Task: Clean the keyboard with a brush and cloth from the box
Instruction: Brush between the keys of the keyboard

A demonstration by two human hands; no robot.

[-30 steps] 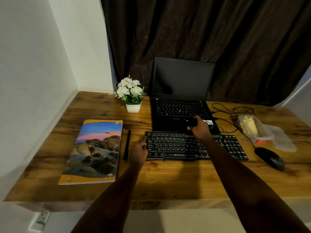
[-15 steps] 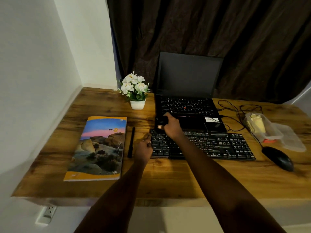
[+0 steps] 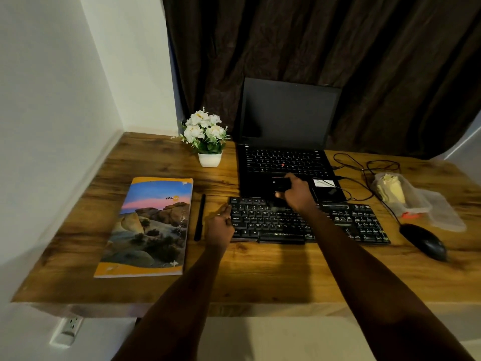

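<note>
The black keyboard (image 3: 263,220) lies flat on the wooden desk (image 3: 260,277), right in front of the open laptop (image 3: 283,160). The left hand (image 3: 220,226) grips its left edge with curled fingers. The right hand (image 3: 296,190) clasps a small dark brush (image 3: 281,184) over the top row. Off right, the clear box (image 3: 406,204) holds a yellow cloth (image 3: 390,187), with a mouse (image 3: 424,242) near it.
</note>
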